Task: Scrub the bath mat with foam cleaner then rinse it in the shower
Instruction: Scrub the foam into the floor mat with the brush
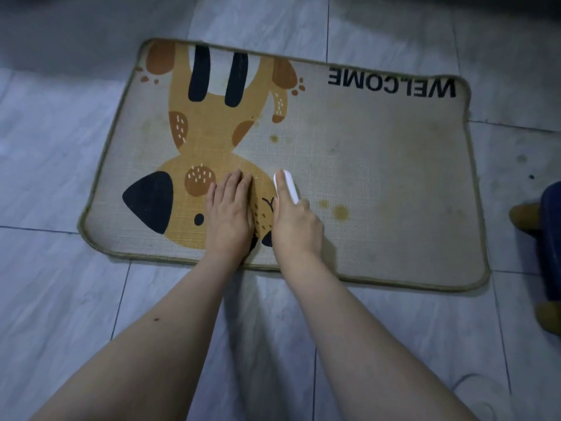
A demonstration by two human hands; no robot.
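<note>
A beige bath mat (379, 177) with an orange cartoon dog and an upside-down "WELCOME" lies flat on the tiled floor. Yellowish stains (340, 211) mark its middle. My left hand (232, 214) rests flat on the dog print, fingers straight, pressing the mat down. My right hand (296, 221) grips a small white brush (288, 187), index finger laid along its back. The brush touches the mat just left of the stains. Its bristles are hidden under the hand and handle. No foam is visible on the mat.
Grey marbled floor tiles (76, 299) surround the mat. At the right edge stands a dark blue object (551, 238) with brownish shapes (523, 218) beside it. A few dark specks (531, 176) dot the floor near the mat's right side.
</note>
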